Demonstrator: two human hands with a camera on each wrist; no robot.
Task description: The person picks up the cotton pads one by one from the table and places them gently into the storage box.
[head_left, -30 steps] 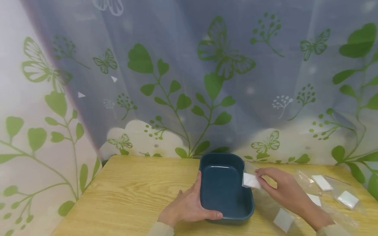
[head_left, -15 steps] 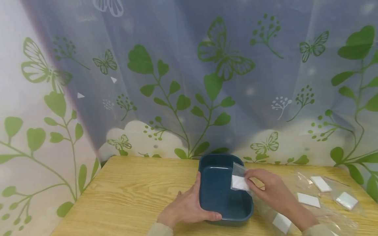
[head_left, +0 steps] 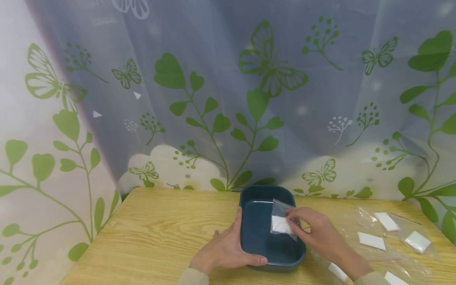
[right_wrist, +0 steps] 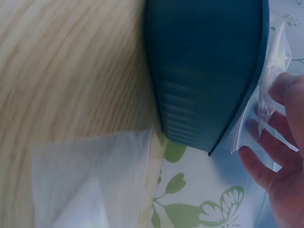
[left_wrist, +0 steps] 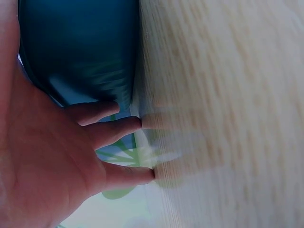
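Right hand point(head_left: 318, 231) pinches, between thumb and forefinger, the edge of a small clear plastic bag point(head_left: 280, 207) with a white flat rectangular piece point(head_left: 280, 225) inside; its grip is narrow. From my place I see this bag over the opening of the dark blue-green, plastic-looking box point(head_left: 259, 246) with rounded corners, toward the right side; whether it touches the rim, I cannot tell. To do this step well, as I judge it, I would bring the bag fully inside the wall, lower it flat, and only then part the fingers, because thin film may cling to skin. The right forearm comes from the lower right, the back of the hand facing up. The left hand point(head_left: 228, 250) is at the box's near left corner, thumb along the near rim, fingers straight and spread, some fingertips meeting the light wood-grain tabletop point(head_left: 171, 221). I would leave it so, as a brace.
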